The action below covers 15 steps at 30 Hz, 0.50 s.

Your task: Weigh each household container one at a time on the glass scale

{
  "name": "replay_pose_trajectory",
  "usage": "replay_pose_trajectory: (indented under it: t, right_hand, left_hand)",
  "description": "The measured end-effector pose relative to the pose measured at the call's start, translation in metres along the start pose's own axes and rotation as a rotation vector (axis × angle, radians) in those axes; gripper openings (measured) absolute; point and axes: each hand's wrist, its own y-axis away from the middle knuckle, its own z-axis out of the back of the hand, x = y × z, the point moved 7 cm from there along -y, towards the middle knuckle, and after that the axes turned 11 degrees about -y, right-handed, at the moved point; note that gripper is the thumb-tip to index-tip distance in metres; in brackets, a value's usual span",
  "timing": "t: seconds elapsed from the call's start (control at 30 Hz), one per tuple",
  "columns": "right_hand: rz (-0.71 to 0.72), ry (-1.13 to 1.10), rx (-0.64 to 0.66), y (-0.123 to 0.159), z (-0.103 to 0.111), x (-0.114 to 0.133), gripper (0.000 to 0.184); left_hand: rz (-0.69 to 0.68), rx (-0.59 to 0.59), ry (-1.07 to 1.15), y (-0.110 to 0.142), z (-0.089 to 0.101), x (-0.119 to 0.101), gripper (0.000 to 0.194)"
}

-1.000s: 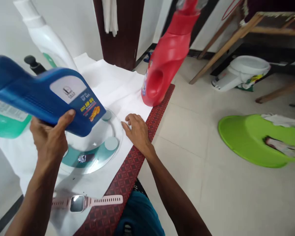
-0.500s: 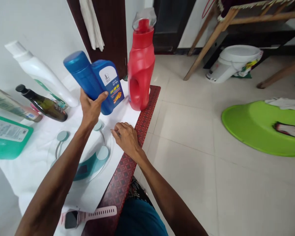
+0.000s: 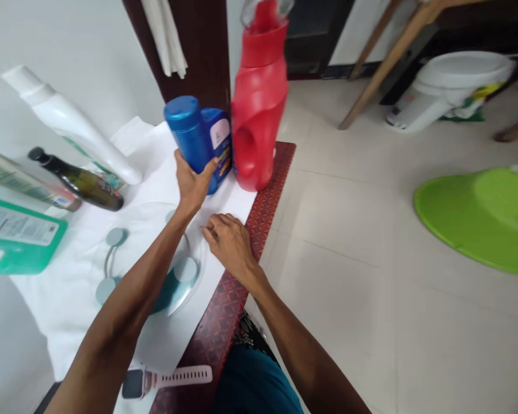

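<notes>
My left hand (image 3: pixel 194 181) wraps round the lower part of a blue cylindrical bottle (image 3: pixel 186 129) with a blue cap. Right behind it stands a flatter blue container (image 3: pixel 219 135) with a white label patch, partly hidden. A tall red jug (image 3: pixel 261 98) with a handle hole and a clear cap is beside these two. Close to the table's edge, my right hand (image 3: pixel 229 238) rests on the white cloth with its fingers curled in; nothing shows in them. Under my left forearm lies a round glass scale (image 3: pixel 133 221) with grey-green feet.
Along the wall stand a white bottle (image 3: pixel 75 121), a dark pump bottle (image 3: pixel 80 184), a pale tube (image 3: pixel 21 178) and a green jug (image 3: pixel 26 256). A pink watch (image 3: pixel 183 376) lies at the near edge. A white bucket (image 3: pixel 449 86) and a green tub (image 3: pixel 470 218) are on the floor.
My left hand has moved right with the blue bottle, which is now more upright and closer to the red jug. My right hand stays about where it was. The view has shifted slightly.
</notes>
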Motion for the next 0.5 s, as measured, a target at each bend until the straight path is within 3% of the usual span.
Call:
replay_pose_trajectory:
  t: [0.1,0.2,0.27,0.37,0.5]
  right_hand:
    - [0.049,-0.038,-0.034,0.003,0.001,-0.002,0.02]
    - [0.12,-0.089,-0.081,0.004,0.002,-0.006,0.026]
    - [0.148,-0.109,-0.102,0.004,0.002,-0.008,0.026]
    - [0.159,-0.12,-0.109,0.004,0.002,-0.01,0.029]
    - [0.164,-0.106,-0.103,0.004,0.004,-0.009,0.036]
  left_hand:
    - [0.015,0.116,-0.061,0.008,0.013,-0.001,0.082]
    - [0.068,0.155,-0.107,0.018,0.056,0.001,0.088]
    - [0.101,0.134,-0.128,0.027,0.099,0.002,0.077]
    - [0.11,0.014,-0.209,0.048,0.179,0.006,0.056]
    - [0.205,-0.319,-0.399,0.091,0.295,0.027,0.043]
